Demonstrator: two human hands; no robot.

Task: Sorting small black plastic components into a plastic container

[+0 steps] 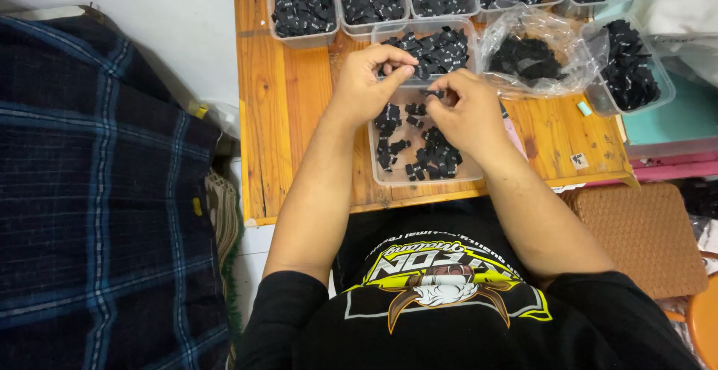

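Our left hand pinches a black piece over the near tub on the wooden table. Our right hand grips another piece just beside it.

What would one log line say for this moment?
left hand: pinching black piece | right hand: pinching black piece | below: clear tray | surface: wooden table

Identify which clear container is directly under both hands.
The shallow clear tray nearest the person, sparsely filled with black pieces; the other tubs sit farther back, heaped full.
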